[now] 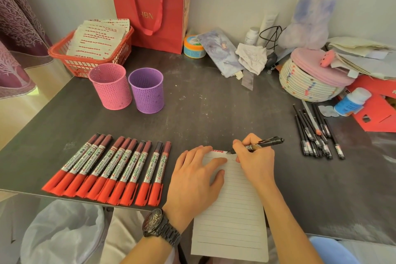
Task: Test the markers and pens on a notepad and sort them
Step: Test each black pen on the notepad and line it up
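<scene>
Pressing flat on the lined notepad [231, 216], the left hand [192, 176] lies with its fingers [216, 162] straight and spread, pinning the sheet near its top. The right hand [255, 156] has its fingers curled round one black pen [267, 142], whose tip meets the notepad's top edge, just beside a short row of red marks. The notepad sits at the front of the desk [203, 109] and hangs over its edge.

Ten red-capped markers [111, 167] lie side by side in one slanted row to the left of the notepad, caps toward the person. To the right, well apart, a loose heap of black pens [315, 135] overlaps too much for a sure count; one grey stick with a red tip lies across it. Two perforated cups stand side by side farther back, one pink cup [111, 87] and one purple cup [147, 92]. Behind them, one red basket [64, 53] holds sheets striped with red marks.
</scene>
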The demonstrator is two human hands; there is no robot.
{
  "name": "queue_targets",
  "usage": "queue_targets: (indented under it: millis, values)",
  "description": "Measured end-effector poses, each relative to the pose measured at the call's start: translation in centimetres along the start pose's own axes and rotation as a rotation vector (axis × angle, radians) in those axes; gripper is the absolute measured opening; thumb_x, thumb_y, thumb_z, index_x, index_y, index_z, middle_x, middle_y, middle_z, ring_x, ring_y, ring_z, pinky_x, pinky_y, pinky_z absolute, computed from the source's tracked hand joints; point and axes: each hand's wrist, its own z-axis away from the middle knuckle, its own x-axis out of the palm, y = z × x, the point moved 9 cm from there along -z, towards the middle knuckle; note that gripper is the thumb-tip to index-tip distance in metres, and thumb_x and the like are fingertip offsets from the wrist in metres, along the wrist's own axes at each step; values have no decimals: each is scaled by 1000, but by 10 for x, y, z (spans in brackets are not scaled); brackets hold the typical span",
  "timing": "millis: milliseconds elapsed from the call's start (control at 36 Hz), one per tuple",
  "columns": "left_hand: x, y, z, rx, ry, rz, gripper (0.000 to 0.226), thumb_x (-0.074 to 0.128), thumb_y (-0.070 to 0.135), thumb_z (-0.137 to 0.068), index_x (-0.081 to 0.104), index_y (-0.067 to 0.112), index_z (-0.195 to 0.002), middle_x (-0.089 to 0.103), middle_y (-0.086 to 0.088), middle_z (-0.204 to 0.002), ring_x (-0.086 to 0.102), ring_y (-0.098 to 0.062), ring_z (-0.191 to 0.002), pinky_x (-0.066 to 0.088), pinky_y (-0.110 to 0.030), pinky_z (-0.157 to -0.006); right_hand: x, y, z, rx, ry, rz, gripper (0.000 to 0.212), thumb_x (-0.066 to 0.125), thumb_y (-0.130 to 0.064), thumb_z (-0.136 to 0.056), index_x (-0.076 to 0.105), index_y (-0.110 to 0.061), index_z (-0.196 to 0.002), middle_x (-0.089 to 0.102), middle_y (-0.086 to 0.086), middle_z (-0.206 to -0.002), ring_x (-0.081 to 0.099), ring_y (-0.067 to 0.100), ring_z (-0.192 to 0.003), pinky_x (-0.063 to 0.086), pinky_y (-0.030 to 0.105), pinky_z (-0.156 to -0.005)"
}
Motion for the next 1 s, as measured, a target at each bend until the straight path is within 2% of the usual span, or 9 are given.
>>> queue_targets:
  millis: [83, 222, 361, 472, 556, 667, 778, 861, 1000]
  values:
    - [-1, 0, 0, 1, -9, 9, 35, 43, 50, -96, 59, 43, -127, 50, 9, -142, 41, -16, -136, 28, -42, -117, -3, -1, 0, -5, -13, -88, 32, 71, -23, -91, 57, -15, -64, 63, 1, -49, 54, 2, -46, 43, 10, -52]
    - [-2, -2, 0, -28, 15, 43, 43, 46, 54, -94, 54, 33, -130, 50, 12, -140, 43, -12, -134, 30, -38, -116, -6, -2, 3, -22, -44, -224, 40, 70, -28, -94, 54, -14, -60, 56, 4, -46, 51, 12, -45, 46, 27, -54]
    - [1, -2, -1, -23, 1, 50, 46, 40, 63, -94, 47, 44, -135, 44, 12, -146, 39, -11, -136, 28, -35, -115, 3, -9, 6, -75, -159, -240, 35, 76, -35, -89, 63, -18, -61, 61, 7, -49, 55, 10, -48, 46, 18, -55]
    - [-3, -4, -2, -9, 30, 85, 33, 39, 60, -96, 53, 49, -124, 48, 11, -143, 43, -12, -134, 31, -34, -110, 9, -13, 9, -82, -256, -191, 37, 76, -57, -76, 69, -23, -63, 66, 5, -52, 60, 9, -50, 49, 18, -58]
    - [-6, -5, -3, -5, 73, 118, 23, 44, 54, -97, 59, 46, -112, 53, 12, -135, 48, -12, -128, 32, -31, -105, 12, -14, 10, -64, -292, -175, 40, 76, -63, -71, 70, -24, -62, 65, 4, -51, 59, 7, -51, 47, 17, -57]
    - [-5, -13, -2, -56, 89, 170, 12, 55, 45, -94, 63, 39, -102, 55, 12, -132, 49, -12, -125, 33, -29, -101, 4, -18, 9, -28, -243, -323, 57, 52, -74, -82, 78, -23, -74, 55, 4, -43, 54, 10, -46, 42, 13, -59]
    - [-3, -16, -2, -81, 90, 160, 11, 58, 42, -94, 65, 36, -100, 56, 12, -129, 49, -12, -122, 34, -28, -97, 1, -4, 3, 179, -291, -677, 104, 18, -92, -78, 80, -9, -90, 52, 10, -43, 39, 14, -38, 29, 25, -46]
    - [-2, -15, -4, -81, 78, 149, 16, 53, 45, -95, 65, 36, -101, 56, 12, -130, 48, -12, -124, 34, -29, -98, 1, 3, 1, 262, -355, -825, 111, 9, -88, -79, 78, -1, -83, 55, 14, -45, 40, 16, -38, 33, 22, -44]
    - [1, -16, -4, -66, 45, 118, 17, 50, 47, -95, 63, 37, -101, 53, 11, -134, 45, -12, -126, 32, -30, -101, 4, 5, 0, 297, -311, -788, 85, 26, -69, -96, 75, -6, -66, 56, 11, -45, 43, 17, -37, 33, 21, -41]
